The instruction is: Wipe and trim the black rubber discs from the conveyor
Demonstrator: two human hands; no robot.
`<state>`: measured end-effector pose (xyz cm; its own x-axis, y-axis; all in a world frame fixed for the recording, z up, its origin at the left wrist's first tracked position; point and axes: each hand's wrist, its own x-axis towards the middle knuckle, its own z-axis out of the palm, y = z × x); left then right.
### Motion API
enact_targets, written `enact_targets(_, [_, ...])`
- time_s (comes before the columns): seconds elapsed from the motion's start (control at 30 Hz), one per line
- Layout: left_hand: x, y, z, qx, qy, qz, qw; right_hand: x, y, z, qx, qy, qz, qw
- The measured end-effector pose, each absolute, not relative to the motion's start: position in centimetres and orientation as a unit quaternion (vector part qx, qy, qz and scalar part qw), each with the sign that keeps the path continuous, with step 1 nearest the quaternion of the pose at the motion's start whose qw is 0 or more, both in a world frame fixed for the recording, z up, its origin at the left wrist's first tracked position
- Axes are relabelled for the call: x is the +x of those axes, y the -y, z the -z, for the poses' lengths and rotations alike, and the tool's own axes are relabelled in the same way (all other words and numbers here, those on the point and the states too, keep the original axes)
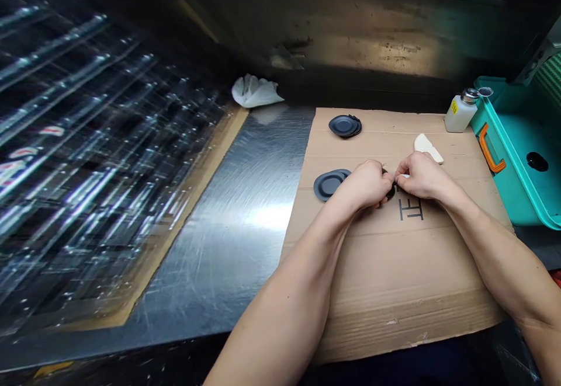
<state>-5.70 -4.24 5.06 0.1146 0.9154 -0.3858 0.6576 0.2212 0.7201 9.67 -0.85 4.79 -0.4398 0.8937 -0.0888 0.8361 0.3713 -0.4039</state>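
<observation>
My left hand [372, 183] is closed around the edge of a dark, rounded piece [390, 192], mostly hidden by the fingers. My right hand [418, 174] pinches a small white piece [403, 176] against or right beside that dark piece; its kind is too small to make out. Left of my hands lie overlapping dark grey oval pieces [329, 185] with raised rims. Farther back is another small group of black oval pieces [344, 125]. A cream half-round pad [428, 147] rests just beyond my right hand.
Under my hands lies a cardboard sheet [394, 281] on a metal bench [228, 228]. Shiny clear-plastic-like rows [87, 158] fill the left. A crumpled white tissue [256, 91] sits at the back. On the right stand a white pump bottle [459, 112] and a teal bin [508, 181].
</observation>
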Motion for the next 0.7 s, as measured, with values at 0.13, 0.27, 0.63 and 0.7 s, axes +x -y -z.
enact_targets(0.13, [-5.7, 4.3, -5.3, 0.616, -0.644, -0.139, 0.432, 9.7, 1.1, -4.9, -0.531, 0.823, -0.185, 0.083])
enact_targets(0.27, [-5.6, 4.4, -5.2, 0.612, -0.648, -0.14, 0.431, 9.8, 1.4, -4.9, -0.525, 0.827, -0.186, 0.078])
enact_targets(0.63, [-5.5, 4.7, -5.6, 0.63, -0.648, -0.138, 0.405, 12.0, 0.9, -4.8, -0.566, 0.775, -0.15, 0.24])
enact_targets(0.7, [-5.6, 4.8, -5.6, 0.662, -0.637, -0.169, 0.357, 13.2, 0.8, -5.3, -0.578, 0.754, -0.142, 0.279])
